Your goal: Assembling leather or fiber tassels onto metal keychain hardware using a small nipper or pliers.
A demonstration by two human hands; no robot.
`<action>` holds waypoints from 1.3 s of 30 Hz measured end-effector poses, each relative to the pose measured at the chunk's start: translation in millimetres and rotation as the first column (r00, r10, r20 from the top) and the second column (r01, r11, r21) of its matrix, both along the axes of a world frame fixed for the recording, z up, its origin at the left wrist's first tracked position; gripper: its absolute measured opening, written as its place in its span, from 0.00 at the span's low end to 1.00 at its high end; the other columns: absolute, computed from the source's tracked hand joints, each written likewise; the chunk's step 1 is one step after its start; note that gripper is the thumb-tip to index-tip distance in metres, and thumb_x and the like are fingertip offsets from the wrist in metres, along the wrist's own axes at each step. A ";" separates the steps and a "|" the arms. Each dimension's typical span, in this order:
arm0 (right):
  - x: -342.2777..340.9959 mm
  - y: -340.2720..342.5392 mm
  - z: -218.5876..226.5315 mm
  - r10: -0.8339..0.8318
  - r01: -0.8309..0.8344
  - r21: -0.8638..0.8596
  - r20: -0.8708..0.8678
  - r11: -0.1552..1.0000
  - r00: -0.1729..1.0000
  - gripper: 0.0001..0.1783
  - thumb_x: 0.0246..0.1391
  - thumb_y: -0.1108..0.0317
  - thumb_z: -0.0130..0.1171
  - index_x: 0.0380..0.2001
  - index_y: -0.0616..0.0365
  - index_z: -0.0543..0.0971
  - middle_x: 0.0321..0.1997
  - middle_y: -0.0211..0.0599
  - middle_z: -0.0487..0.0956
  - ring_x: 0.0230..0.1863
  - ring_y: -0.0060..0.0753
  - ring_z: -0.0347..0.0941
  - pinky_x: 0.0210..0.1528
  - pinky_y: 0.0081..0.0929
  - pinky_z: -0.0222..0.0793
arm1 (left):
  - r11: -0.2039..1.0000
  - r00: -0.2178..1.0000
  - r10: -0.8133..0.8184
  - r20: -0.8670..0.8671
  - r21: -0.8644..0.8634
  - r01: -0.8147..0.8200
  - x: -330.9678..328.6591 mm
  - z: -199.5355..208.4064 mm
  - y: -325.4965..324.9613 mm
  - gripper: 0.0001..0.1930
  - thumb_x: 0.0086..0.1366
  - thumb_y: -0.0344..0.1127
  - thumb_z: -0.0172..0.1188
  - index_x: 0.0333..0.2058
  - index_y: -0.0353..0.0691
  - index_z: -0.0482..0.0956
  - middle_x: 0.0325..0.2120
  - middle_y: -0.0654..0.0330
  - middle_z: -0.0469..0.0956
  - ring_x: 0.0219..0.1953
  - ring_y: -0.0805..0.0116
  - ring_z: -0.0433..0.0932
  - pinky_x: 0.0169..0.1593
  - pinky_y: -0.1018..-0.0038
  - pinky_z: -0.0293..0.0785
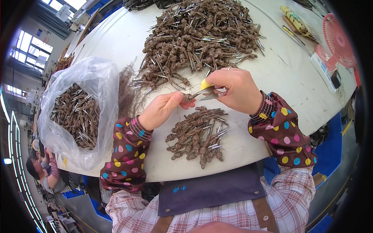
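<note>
Between the fingertips of my left hand [161, 110], closed in a pinch, is a brown knotted cord [188, 97]. My right hand [239, 89] is wrapped round a pair of metal thread snips [210, 96], whose blades lie right at the cord. A yellow cover [205, 84] shows at a fingertip of that hand. Just below both hands, a small heap of knotted cords [200, 136] with silvery metal tips lies on the white table [241, 145]. Beyond them rises a far larger pile of the same cords [202, 37].
At the left stands a clear plastic bag [107, 79] full of knotted cords, with loose brown fibres [130, 93] beside it. A pink fan [339, 40], a white box-like device [324, 72] and a yellow-black tool [289, 31] are at the right. Another person [44, 174] sits far left.
</note>
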State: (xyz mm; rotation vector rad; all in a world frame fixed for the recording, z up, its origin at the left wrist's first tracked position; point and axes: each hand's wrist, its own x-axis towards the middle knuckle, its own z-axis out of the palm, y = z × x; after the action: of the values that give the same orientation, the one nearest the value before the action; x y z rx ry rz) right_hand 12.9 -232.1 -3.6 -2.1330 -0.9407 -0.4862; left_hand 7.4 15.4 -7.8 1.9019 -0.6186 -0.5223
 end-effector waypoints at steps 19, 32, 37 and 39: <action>-1.3 2.4 -6.8 0.099 -0.044 -0.228 0.235 0.973 0.967 0.09 0.40 0.71 0.57 0.28 0.45 0.75 0.26 0.20 0.75 0.30 0.32 0.75 0.26 0.25 0.71 | 0.984 0.867 -0.059 0.495 0.177 -0.034 -2.5 10.5 -12.5 0.09 0.56 0.31 0.61 0.38 0.42 0.82 0.34 0.58 0.81 0.37 0.61 0.78 0.46 0.70 0.72; 4.1 5.0 -10.6 0.141 -0.130 -0.073 0.182 0.989 0.973 0.14 0.29 0.77 0.61 0.25 0.48 0.75 0.28 0.21 0.77 0.26 0.31 0.72 0.25 0.24 0.68 | 0.997 0.993 -0.024 0.112 -0.075 0.032 -8.9 -5.0 -4.4 0.03 0.62 0.28 0.57 0.32 0.35 0.76 0.28 0.60 0.81 0.30 0.75 0.80 0.36 0.79 0.75; 3.1 8.1 -10.4 0.181 -0.183 -0.002 0.138 0.983 0.974 0.17 0.25 0.82 0.60 0.25 0.51 0.77 0.31 0.21 0.80 0.23 0.29 0.69 0.24 0.22 0.67 | 0.899 0.973 -0.177 -0.148 -0.426 0.099 -12.2 -20.3 -11.9 0.03 0.67 0.27 0.50 0.36 0.35 0.67 0.33 0.58 0.77 0.39 0.71 0.79 0.40 0.78 0.74; 3.8 8.5 -14.5 0.174 -0.181 0.045 0.130 0.982 0.976 0.17 0.26 0.83 0.59 0.25 0.52 0.77 0.31 0.22 0.80 0.24 0.29 0.71 0.24 0.22 0.67 | 0.846 0.944 -0.230 -0.237 -0.527 0.074 -14.6 -19.8 -16.3 0.02 0.68 0.27 0.47 0.38 0.37 0.64 0.35 0.58 0.74 0.40 0.71 0.77 0.42 0.78 0.72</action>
State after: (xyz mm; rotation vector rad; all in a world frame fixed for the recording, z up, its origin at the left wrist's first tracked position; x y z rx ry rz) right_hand 16.7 -223.6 -18.1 -1.9638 -1.1627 -0.5557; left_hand -7.2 -0.9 -27.6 1.2447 -0.6408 -0.6534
